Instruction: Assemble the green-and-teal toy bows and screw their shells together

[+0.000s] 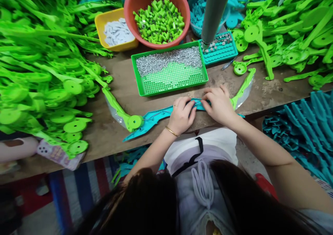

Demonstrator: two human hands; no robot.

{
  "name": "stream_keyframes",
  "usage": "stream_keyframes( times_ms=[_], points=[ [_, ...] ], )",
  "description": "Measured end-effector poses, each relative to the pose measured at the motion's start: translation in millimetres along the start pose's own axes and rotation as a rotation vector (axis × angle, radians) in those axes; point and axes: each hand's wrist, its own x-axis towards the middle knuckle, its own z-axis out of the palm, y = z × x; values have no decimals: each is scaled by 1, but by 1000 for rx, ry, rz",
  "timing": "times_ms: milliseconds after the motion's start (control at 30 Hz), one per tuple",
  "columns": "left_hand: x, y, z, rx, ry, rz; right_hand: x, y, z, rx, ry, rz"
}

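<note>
A long teal plastic part [153, 119] lies along the near edge of the wooden table [119, 89], joined at its left end to a green arm with a round hub [134, 121]. My left hand [181, 114] presses on the teal part's middle, fingers curled over it. My right hand [220, 103] sits just right of it, fingers pinched together on the same part where the two hands meet. What the fingertips pinch is hidden. A second green arm [244, 87] in clear wrap angles up to the right of my right hand.
A green tray [171, 80] half covered with small metal pins lies just beyond my hands. Behind it stand a red bowl [130, 6] of green clips, a yellow tub [100, 22] and a teal tray [221, 49]. Heaps of green parts [39, 72] flank both sides; a grey post [214, 9] rises at the back.
</note>
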Motion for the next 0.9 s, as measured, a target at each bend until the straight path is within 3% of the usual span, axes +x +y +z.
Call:
stream_keyframes(
  times_ms=[167, 400, 633, 900],
  points=[
    [0, 1, 0, -16, 26, 5, 6, -5, 5, 60, -34, 54],
    [-1, 1, 1, -50, 75, 30, 5, -3, 6, 61, -49, -92],
    [-2, 0, 1, 36, 78, 86, 9, -4, 7, 54, -89, -59],
    [-1, 1, -1, 81, -25, 85, 15, -11, 6, -193, -144, -138]
  ],
)
